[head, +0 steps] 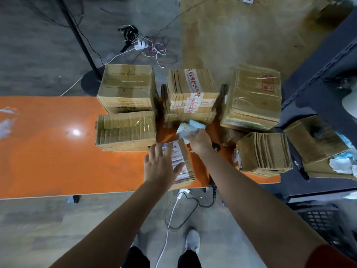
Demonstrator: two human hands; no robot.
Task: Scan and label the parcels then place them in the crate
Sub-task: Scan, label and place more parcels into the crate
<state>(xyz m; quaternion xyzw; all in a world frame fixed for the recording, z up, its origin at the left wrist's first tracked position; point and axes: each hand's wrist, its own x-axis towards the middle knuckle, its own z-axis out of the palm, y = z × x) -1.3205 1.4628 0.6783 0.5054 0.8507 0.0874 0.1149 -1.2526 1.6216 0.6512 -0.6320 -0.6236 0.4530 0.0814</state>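
A small cardboard parcel (183,161) with a white label on top lies near the front edge of the orange table (58,151). My left hand (161,165) rests flat on its left half, fingers spread. My right hand (200,141) is just behind the parcel and grips a white label paper (185,130). Several other taped cardboard parcels stand around: two at the left (126,130), one in the middle back (190,89), a big one at the right back (253,97) and a ribbed one at the right front (264,151). A black crate (320,221) sits on the floor at the lower right.
A dark metal rack (318,74) stands to the right, with a box (313,140) and crumpled paper beside it. A black pole stand (90,82) rises behind the table. Cables and a power strip (141,45) lie on the floor; a white cable (170,219) runs by my feet.
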